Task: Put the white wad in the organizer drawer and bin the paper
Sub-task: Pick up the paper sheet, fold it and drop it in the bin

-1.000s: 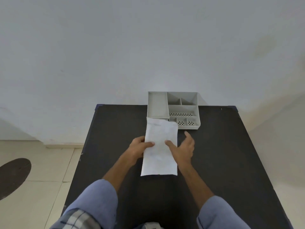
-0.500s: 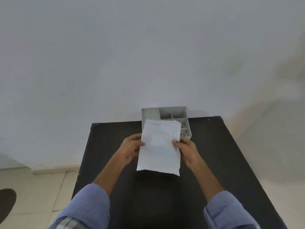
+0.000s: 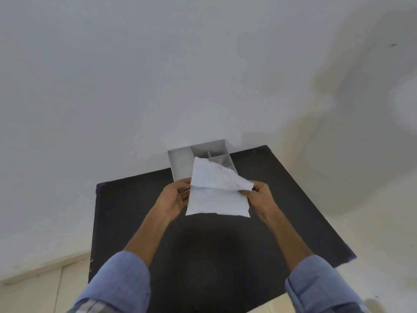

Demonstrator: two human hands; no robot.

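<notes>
A white sheet of paper [image 3: 216,195] hangs in the air above the black table [image 3: 135,211], held at both side edges. My left hand [image 3: 173,197] grips its left edge and my right hand [image 3: 259,195] grips its right edge. The sheet's upper part is bent toward me along a crease across its middle. Behind it, at the table's far edge against the wall, stands the grey organizer [image 3: 182,163] with several compartments; the paper hides its front right part. No white wad and no bin is in view.
A plain white wall [image 3: 158,75] rises right behind the table. Pale floor tiles [image 3: 45,288] show at the lower left, past the table's left edge. The table's near half carries nothing but my forearms' shadow.
The paper went from lying flat on the table to being lifted in both hands; its top part now bends over. The view has tilted up and rolled.
</notes>
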